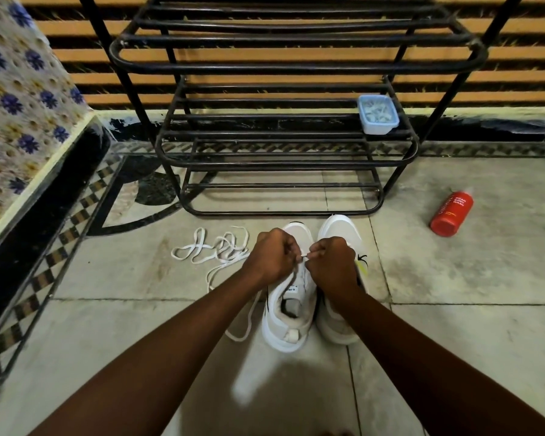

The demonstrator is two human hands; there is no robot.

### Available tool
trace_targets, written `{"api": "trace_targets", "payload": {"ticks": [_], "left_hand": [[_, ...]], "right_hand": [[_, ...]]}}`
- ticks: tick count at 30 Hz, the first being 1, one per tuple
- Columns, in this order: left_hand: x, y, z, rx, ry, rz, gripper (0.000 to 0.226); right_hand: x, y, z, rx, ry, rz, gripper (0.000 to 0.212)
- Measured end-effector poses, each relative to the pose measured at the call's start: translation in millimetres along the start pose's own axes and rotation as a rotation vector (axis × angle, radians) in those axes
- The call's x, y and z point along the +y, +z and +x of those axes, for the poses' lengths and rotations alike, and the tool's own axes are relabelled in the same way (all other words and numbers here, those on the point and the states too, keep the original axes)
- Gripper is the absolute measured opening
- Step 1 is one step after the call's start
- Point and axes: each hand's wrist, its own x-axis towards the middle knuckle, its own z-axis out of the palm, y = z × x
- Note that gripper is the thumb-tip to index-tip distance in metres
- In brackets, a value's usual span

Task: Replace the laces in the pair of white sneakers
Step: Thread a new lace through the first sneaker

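Left hand (272, 256) and right hand (332, 262) pinch one white lace (304, 255) between them, directly over the left-standing sneaker (279, 328), whose toe points away from the person.

Left hand (272, 254), right hand (332, 262), forearms (177, 338): seemingly bare.

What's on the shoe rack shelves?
Black shoe rack: only a pale-blue plastic tub at a middle shelf's right end. Its contents are too blurred to name; top shelves are cropped.
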Motion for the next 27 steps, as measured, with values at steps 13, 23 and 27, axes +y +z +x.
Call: {"api": "trace_targets", "payload": {"ticks": [13, 23, 27], "left_hand": [[5, 6, -9, 0.041, 0.041, 0.071, 0.020], [8, 9, -13, 0.031, 0.152, 0.234, 0.019], [8, 8, -8, -0.009, 0.157, 0.257, 0.025]], "right_hand": [[4, -3, 2, -0.041, 0.103, 0.115, 0.018], [6, -1, 4, -0.030, 0.125, 0.133, 0.017], [6, -1, 4, -0.025, 0.141, 0.182, 0.015]]}}
